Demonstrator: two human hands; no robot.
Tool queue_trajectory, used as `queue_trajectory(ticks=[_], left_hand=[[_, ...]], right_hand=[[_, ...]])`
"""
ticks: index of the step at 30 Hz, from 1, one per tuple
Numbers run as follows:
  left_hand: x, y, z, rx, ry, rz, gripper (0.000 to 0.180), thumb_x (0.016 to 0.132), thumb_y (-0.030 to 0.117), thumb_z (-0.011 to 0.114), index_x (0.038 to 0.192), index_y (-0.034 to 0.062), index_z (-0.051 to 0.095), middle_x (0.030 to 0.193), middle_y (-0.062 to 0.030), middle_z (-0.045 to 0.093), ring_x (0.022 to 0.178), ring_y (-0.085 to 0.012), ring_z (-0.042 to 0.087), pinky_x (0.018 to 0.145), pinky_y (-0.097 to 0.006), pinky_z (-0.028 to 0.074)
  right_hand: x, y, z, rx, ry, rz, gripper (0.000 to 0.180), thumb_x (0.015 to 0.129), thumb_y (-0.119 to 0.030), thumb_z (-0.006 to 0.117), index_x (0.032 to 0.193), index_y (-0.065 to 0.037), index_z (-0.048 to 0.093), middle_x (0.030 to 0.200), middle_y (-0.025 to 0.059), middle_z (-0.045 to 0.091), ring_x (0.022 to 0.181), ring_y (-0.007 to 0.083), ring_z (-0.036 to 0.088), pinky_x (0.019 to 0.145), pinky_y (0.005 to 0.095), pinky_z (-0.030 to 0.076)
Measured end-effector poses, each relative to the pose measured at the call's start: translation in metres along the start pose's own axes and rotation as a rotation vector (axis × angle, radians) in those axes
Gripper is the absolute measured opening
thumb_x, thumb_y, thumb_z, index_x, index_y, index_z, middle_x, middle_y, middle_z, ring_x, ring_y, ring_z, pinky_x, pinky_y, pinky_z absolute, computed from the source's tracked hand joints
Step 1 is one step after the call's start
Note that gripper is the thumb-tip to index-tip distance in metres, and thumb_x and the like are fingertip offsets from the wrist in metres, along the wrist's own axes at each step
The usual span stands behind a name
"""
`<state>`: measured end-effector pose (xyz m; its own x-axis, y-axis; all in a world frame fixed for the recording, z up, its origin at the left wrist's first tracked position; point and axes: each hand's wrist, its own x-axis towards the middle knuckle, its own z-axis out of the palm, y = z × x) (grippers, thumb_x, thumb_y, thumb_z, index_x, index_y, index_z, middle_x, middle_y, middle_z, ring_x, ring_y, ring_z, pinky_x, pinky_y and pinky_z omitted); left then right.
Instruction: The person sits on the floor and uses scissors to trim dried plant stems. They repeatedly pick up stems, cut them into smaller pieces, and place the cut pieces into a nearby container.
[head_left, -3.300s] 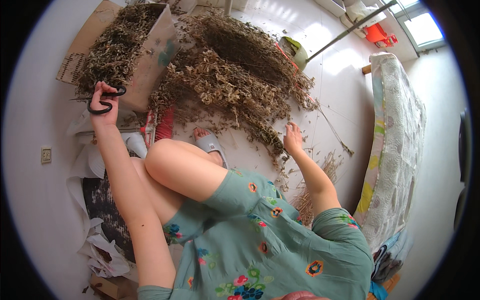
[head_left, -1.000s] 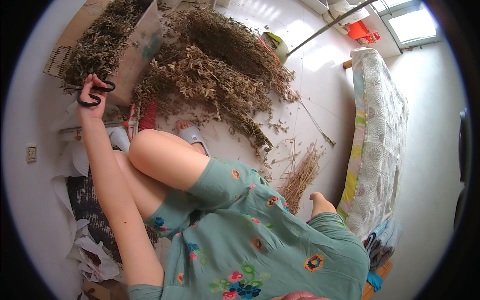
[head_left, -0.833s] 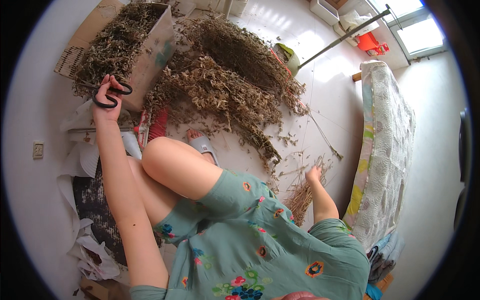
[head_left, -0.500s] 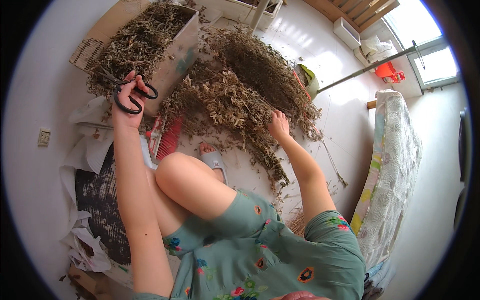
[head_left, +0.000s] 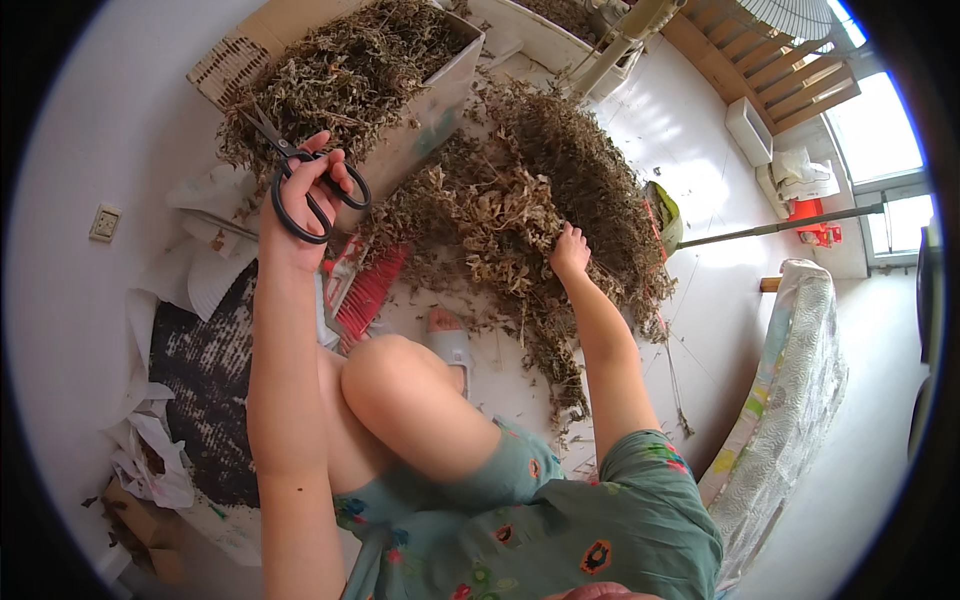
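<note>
Black scissors [head_left: 289, 151], left hand [head_left: 322, 199] clasping, right hand [head_left: 570, 250] at plants [head_left: 505, 212], grip unclear, open floor [head_left: 712, 325]

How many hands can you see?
2. The left hand holds the black scissors, near the box. The right hand is at the pile of dried plants; I can't tell if it's gripping any. No other hands show.

Pale, glossy tiled floor [head_left: 712, 320] before me. On it: a broad heap of dried plants [head_left: 515, 205], a box [head_left: 415, 140] (green-smudged on the side facing the heap) standing just left, leaf crumbs [head_left: 488, 322] strewn around my grey sandal [head_left: 449, 350], red-bristled broom [head_left: 374, 290] on my side of the box, green dustpan [head_left: 667, 218] at the heap's right edge.
</note>
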<state>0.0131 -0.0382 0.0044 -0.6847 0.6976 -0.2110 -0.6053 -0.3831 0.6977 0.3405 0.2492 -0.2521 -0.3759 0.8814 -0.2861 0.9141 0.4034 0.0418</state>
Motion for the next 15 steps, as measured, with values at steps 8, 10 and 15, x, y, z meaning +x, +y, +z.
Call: queue_trajectory(ticks=[8,10,15], left_hand=[[0.005,-0.007,-0.003,-0.106,0.031,0.024,0.026,0.090,0.001,0.052,0.116,0.0008,0.055,0.099,-0.0140,0.062,0.080,-0.0187,0.062,0.069,-0.033,0.053],[0.008,-0.014,-0.001,-0.137,0.033,0.005,0.026,0.090,0.001,0.052,0.116,0.0007,0.055,0.099,-0.0141,0.063,0.080,-0.0192,0.062,0.069,-0.033,0.054],[0.012,-0.030,-0.002,-0.177,0.002,-0.030,0.023,0.091,0.003,0.052,0.113,0.0034,0.058,0.102,-0.0113,0.063,0.081,-0.0181,0.063,0.071,-0.034,0.054]], right_hand=[[-0.025,0.096,-0.135,0.230,-0.021,-0.085,0.081,0.083,-0.025,0.069,0.146,0.000,0.023,0.141,0.0233,0.037,0.130,0.0337,0.041,0.103,0.0418,0.041],[-0.034,0.124,-0.169,0.245,0.018,-0.030,0.086,0.083,-0.029,0.068,0.148,0.001,0.020,0.144,0.0270,0.037,0.133,0.0342,0.040,0.107,0.0415,0.039],[-0.068,0.176,-0.239,0.295,0.403,-0.120,0.071,0.078,-0.030,0.068,0.134,0.004,0.041,0.104,0.0228,0.062,0.096,0.0343,0.060,0.083,0.0424,0.049]])
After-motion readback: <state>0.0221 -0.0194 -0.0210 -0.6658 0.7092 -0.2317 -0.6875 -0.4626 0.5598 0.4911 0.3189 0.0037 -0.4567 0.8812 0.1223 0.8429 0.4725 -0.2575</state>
